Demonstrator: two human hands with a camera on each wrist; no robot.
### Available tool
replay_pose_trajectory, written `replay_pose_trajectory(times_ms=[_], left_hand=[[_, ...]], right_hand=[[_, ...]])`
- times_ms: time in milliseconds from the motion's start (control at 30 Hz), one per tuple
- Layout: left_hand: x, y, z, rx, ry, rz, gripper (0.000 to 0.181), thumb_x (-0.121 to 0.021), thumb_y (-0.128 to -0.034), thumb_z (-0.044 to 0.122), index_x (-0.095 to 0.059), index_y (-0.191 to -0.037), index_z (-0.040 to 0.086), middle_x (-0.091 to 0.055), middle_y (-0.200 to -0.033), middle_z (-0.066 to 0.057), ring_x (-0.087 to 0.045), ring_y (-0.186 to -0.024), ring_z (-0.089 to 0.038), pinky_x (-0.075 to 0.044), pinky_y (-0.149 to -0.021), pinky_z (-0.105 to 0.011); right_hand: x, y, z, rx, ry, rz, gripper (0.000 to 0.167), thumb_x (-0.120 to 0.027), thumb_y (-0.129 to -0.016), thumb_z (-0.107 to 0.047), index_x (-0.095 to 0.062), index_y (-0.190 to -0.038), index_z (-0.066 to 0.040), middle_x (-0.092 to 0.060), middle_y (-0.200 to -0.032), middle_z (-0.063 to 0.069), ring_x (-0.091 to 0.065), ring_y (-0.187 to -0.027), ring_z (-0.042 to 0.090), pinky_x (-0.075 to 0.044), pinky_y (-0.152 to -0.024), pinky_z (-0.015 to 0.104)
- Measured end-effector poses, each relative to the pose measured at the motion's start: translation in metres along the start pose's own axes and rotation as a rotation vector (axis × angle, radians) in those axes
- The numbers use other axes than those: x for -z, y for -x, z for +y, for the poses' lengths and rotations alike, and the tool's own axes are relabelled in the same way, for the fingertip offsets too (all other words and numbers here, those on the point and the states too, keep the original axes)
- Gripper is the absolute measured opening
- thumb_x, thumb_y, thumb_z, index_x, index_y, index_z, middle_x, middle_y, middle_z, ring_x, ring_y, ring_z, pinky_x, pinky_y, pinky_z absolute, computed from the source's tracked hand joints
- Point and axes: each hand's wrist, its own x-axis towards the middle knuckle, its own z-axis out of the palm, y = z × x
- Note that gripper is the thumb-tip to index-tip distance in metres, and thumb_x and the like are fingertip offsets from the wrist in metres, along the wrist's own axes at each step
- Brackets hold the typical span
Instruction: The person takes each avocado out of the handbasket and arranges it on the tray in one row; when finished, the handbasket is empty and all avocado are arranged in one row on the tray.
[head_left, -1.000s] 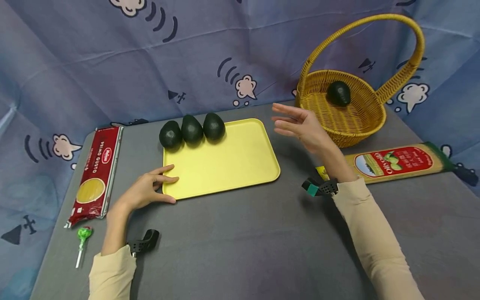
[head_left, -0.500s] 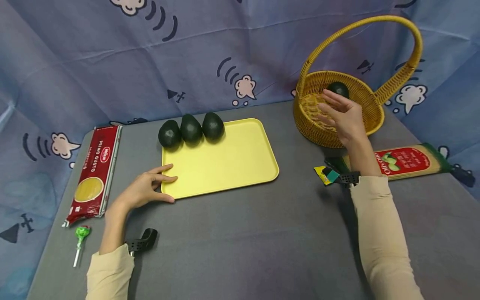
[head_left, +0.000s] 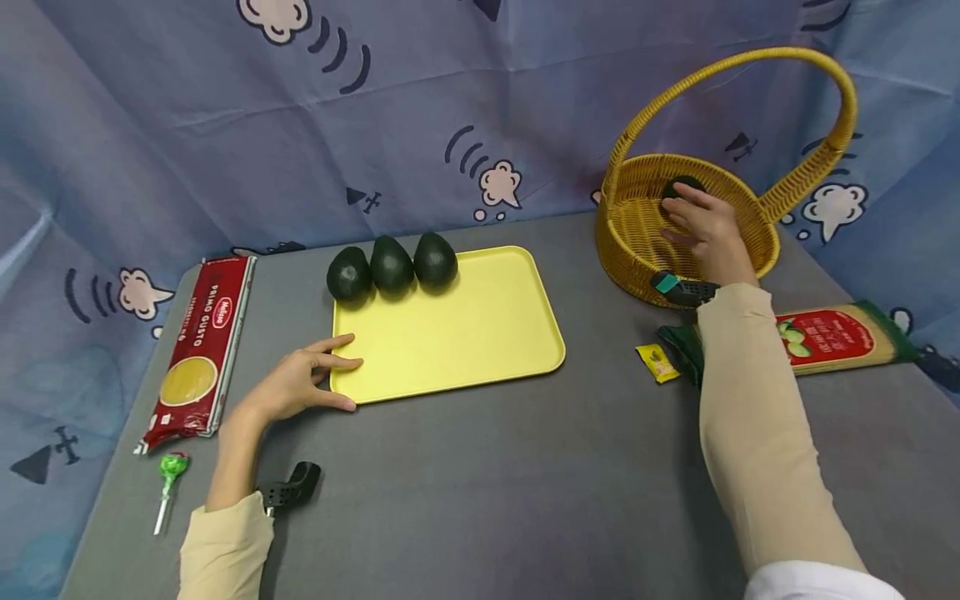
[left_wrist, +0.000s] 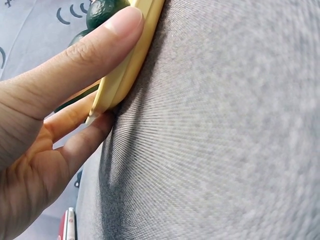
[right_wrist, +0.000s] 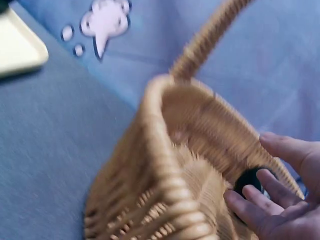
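A yellow tray (head_left: pixel 480 333) lies on the table, three dark green avocados (head_left: pixel 392 267) lined up along its back left edge. My left hand (head_left: pixel 294 385) holds the tray's near left corner; in the left wrist view its thumb lies along the rim (left_wrist: pixel 112 90) and its fingers touch the adjoining side. At the back right stands a yellow wicker basket (head_left: pixel 626 258) with a tall handle. My right hand (head_left: pixel 711 229) reaches inside it, fingers spread and slightly bent, over another avocado (right_wrist: pixel 246 181). The fingers partly hide that avocado; contact cannot be told.
Left of the tray lies a red pasta packet (head_left: pixel 202 350), with a green lollipop (head_left: pixel 171 479) nearer. An Olivoilà noodle packet (head_left: pixel 840 337) lies partly under my right forearm, beside a small yellow sachet (head_left: pixel 657 363). A blue patterned cloth (head_left: pixel 405 100) hangs behind the table.
My right hand has moved right from beside the tray, over the basket's rim and down towards the avocado inside. My left hand has stayed at the tray's corner.
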Motion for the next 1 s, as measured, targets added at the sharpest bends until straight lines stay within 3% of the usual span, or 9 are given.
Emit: replay_pose_trajectory(times_ms=[100,267,467,600,700,800,867,1000], left_hand=[[-0.001,0.000,0.000,0.001,0.005,-0.005,0.058,-0.083,-0.0737,0.019,-0.063,-0.124,-0.002,-0.034,-0.150,-0.020,-0.029,-0.137,-0.041,-0.042,-0.101,-0.046],[0.000,0.001,-0.002,0.007,0.011,-0.006,0.058,-0.083,-0.0741,0.019,-0.063,-0.124,-0.002,-0.034,-0.150,-0.020,-0.029,-0.138,-0.041,-0.043,-0.101,-0.045],[0.001,0.001,-0.004,0.018,0.021,-0.007,0.058,-0.084,-0.0728,0.017,-0.063,-0.124,-0.002,-0.034,-0.150,-0.020,-0.027,-0.138,-0.040,-0.042,-0.102,-0.045],[0.000,-0.001,-0.006,0.015,0.038,-0.004,0.058,-0.084,-0.0724,0.016,-0.063,-0.123,-0.002,-0.034,-0.150,-0.020,-0.027,-0.139,-0.039,-0.042,-0.102,-0.045],[0.000,-0.002,-0.007,0.013,0.046,0.003,0.058,-0.084,-0.0723,0.015,-0.064,-0.123,-0.002,-0.035,-0.150,-0.019,-0.028,-0.139,-0.038,-0.042,-0.102,-0.045],[0.000,-0.003,-0.007,0.012,0.053,0.008,0.057,-0.084,-0.0724,0.015,-0.064,-0.123,-0.002,-0.035,-0.150,-0.019,-0.028,-0.139,-0.038,-0.042,-0.102,-0.045],[0.000,-0.003,-0.007,0.011,0.062,0.012,0.057,-0.084,-0.0725,0.015,-0.064,-0.123,-0.002,-0.036,-0.150,-0.019,-0.028,-0.139,-0.037,-0.042,-0.102,-0.045],[0.000,-0.003,-0.008,0.016,0.074,0.020,0.057,-0.084,-0.0722,0.015,-0.064,-0.122,-0.002,-0.036,-0.149,-0.018,-0.028,-0.139,-0.037,-0.042,-0.102,-0.045]], right_hand=[[0.007,-0.007,0.000,-0.018,0.000,0.000,0.065,-0.069,-0.088,-0.020,-0.041,-0.146,-0.028,-0.033,-0.151,-0.007,-0.023,-0.142,0.011,-0.057,-0.066,0.018],[0.018,-0.017,-0.002,-0.024,-0.030,0.020,0.067,-0.070,-0.087,-0.018,-0.041,-0.147,-0.026,-0.040,-0.143,-0.010,-0.026,-0.140,0.010,-0.057,-0.063,0.018],[0.029,-0.030,-0.004,-0.054,0.012,0.088,0.069,-0.071,-0.086,-0.023,-0.041,-0.147,-0.029,-0.027,-0.154,-0.009,-0.022,-0.142,0.012,-0.053,-0.054,0.015],[0.029,-0.035,-0.005,-0.063,0.044,0.094,0.073,-0.072,-0.085,-0.027,-0.036,-0.149,-0.030,-0.021,-0.155,-0.012,-0.018,-0.143,0.013,-0.056,-0.071,0.015],[0.025,-0.039,-0.005,-0.063,0.035,0.117,0.076,-0.071,-0.085,-0.025,-0.032,-0.150,-0.031,-0.017,-0.155,-0.018,-0.016,-0.144,0.016,-0.056,-0.067,0.015],[0.020,-0.045,-0.005,-0.065,0.003,0.147,0.078,-0.070,-0.086,-0.023,-0.029,-0.151,-0.029,-0.015,-0.154,-0.022,-0.018,-0.143,0.015,-0.051,-0.048,0.015],[0.018,-0.050,-0.005,-0.066,0.004,0.169,0.078,-0.071,-0.085,-0.023,-0.030,-0.151,-0.028,-0.014,-0.155,-0.021,-0.018,-0.143,0.014,-0.050,-0.046,0.017],[0.014,-0.060,-0.008,-0.070,0.035,0.219,0.064,-0.072,-0.083,-0.025,-0.046,-0.141,-0.031,-0.026,-0.151,-0.017,-0.028,-0.136,0.011,-0.048,-0.043,0.020]])
